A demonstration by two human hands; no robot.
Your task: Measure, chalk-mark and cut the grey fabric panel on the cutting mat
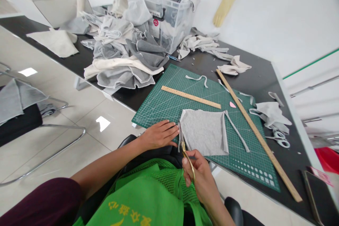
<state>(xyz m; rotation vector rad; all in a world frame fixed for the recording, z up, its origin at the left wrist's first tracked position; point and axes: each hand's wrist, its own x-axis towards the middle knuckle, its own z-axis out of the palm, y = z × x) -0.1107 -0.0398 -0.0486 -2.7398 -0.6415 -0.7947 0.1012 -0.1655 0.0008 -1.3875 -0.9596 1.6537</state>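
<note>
A light grey square of cloth (205, 130) lies on the green cutting mat (156, 109), close to its front edge. My right hand (197, 169) grips gold-handled scissors (184, 146), their blades along the cloth's left edge. A narrow strip there hangs down beside the blades. My left hand (160, 134) lies flat with fingers stretched out, its tips touching the cloth's left edge near the blades. A thin cut strip (237, 132) lies along the cloth's right side. Beyond the cloth is a short wooden ruler (190, 96).
A long wooden ruler (256, 132) crosses the mat's right side, near a pink piece of chalk (232, 104). White-handled scissors (281, 138) and scraps lie at right, a phone (320, 197) at the corner. Behind are a cloth pile (127, 67) and a clear bin (172, 24).
</note>
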